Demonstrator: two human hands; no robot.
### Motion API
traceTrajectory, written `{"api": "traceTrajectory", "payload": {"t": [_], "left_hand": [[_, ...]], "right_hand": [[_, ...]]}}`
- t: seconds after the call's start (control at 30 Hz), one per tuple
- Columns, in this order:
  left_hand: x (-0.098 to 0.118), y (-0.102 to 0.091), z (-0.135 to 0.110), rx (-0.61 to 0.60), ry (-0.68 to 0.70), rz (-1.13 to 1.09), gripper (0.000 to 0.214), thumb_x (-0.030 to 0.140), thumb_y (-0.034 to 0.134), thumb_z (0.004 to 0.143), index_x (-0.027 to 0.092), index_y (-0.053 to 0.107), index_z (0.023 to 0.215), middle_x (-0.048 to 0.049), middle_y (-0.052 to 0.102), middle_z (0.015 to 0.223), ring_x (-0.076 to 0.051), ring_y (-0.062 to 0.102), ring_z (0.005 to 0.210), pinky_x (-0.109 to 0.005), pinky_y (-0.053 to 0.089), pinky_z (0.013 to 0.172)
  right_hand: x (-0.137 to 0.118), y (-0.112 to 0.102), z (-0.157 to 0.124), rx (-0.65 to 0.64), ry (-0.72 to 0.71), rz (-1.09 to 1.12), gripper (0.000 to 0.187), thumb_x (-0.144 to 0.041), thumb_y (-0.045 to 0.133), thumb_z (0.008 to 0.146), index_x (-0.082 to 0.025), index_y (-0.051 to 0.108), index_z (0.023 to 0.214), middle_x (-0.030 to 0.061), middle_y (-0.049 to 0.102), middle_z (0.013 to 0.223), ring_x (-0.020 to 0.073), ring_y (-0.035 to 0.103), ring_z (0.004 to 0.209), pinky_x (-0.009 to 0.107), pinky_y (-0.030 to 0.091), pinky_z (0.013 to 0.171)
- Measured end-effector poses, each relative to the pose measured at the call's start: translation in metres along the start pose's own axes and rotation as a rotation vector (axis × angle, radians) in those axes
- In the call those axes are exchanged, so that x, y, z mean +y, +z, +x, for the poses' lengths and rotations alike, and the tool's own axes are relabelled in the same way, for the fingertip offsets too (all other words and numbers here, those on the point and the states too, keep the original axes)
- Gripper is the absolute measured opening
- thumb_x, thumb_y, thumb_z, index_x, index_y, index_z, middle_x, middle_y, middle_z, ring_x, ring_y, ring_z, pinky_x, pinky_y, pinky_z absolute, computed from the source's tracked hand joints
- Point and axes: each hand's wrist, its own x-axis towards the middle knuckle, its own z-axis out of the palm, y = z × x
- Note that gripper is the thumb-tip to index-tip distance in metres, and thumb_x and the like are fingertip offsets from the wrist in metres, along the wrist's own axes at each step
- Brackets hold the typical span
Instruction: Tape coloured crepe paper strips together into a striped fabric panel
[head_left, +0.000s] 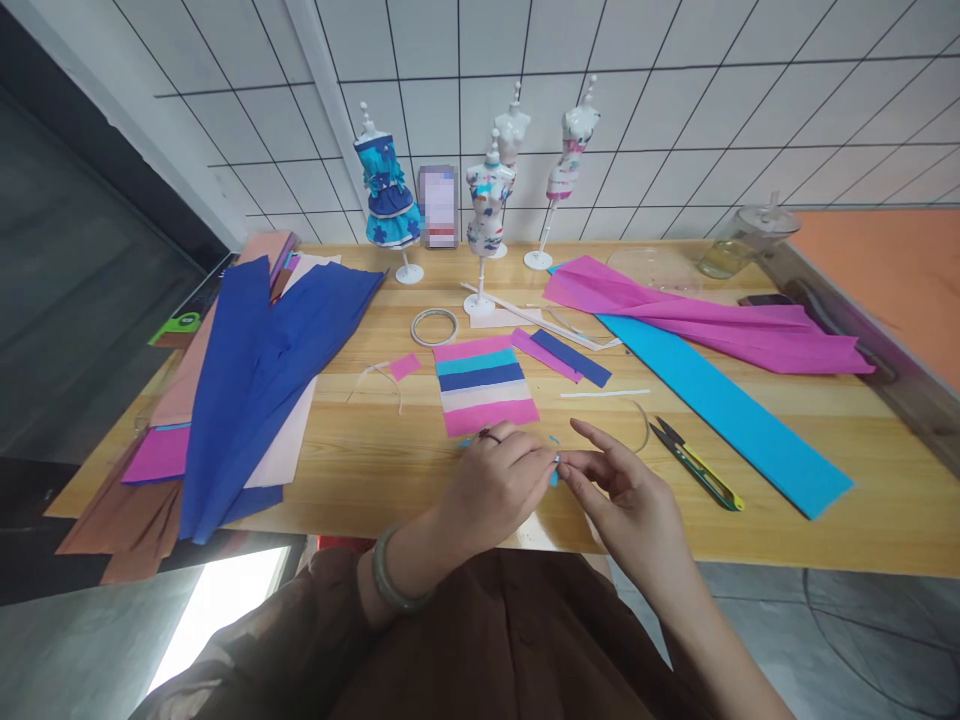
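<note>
My left hand [499,480], with a ring and a bracelet on the wrist, is closed in a pinch near the table's front edge. Facing it, my right hand [630,510] pinches with thumb and a finger while another finger stretches out. Between the fingertips shows a small light-blue paper piece [554,478], mostly hidden by the fingers. Just beyond the hands lies a striped paper square [486,385] in pink, teal, navy and pale pink. A pink strip and a navy strip [571,358] overlap to its right. Thread snips [696,465] lie right of my right hand.
Several small dress forms [491,215] and a phone [439,207] stand along the tiled wall. A tape roll [434,327] lies behind the striped square. Blue crepe paper [262,390] covers the left side; pink [697,315] and light-blue sheets [735,415] lie right. A glass teapot [739,245] stands far right.
</note>
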Motion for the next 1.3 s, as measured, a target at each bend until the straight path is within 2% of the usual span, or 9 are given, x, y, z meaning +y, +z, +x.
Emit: {"api": "traceTrajectory", "payload": {"t": [0.23, 0.8, 1.3], "left_hand": [[-0.0005, 0.0016, -0.0004, 0.03, -0.007, -0.006, 0.021, 0.017, 0.042, 0.087, 0.015, 0.063, 0.086, -0.0052, 0.062, 0.078, -0.016, 0.054, 0.076, -0.032, 0.041, 0.069], [-0.0028, 0.0042, -0.0019, 0.031, -0.034, -0.047, 0.02, 0.017, 0.044, 0.086, 0.016, 0.064, 0.085, -0.005, 0.063, 0.078, -0.016, 0.055, 0.075, -0.032, 0.042, 0.069], [-0.0032, 0.0039, -0.0005, 0.016, -0.027, -0.03, 0.021, 0.018, 0.044, 0.086, 0.016, 0.065, 0.083, -0.0048, 0.063, 0.078, -0.015, 0.054, 0.076, -0.031, 0.042, 0.068]], "right_hand": [[0.0025, 0.0001, -0.0003, 0.002, -0.043, -0.064, 0.046, -0.031, 0.056, 0.081, -0.02, 0.046, 0.125, 0.0074, 0.068, 0.093, 0.0193, 0.064, 0.087, 0.04, 0.049, 0.086], [0.0023, 0.001, 0.0008, -0.001, -0.083, -0.087, 0.045, -0.031, 0.056, 0.082, -0.02, 0.046, 0.124, 0.0078, 0.068, 0.091, 0.02, 0.064, 0.086, 0.043, 0.049, 0.085], [0.0018, 0.0011, 0.0025, -0.003, -0.047, -0.058, 0.045, -0.033, 0.057, 0.081, -0.018, 0.047, 0.123, 0.0076, 0.069, 0.088, 0.0202, 0.065, 0.085, 0.044, 0.049, 0.085]]}}
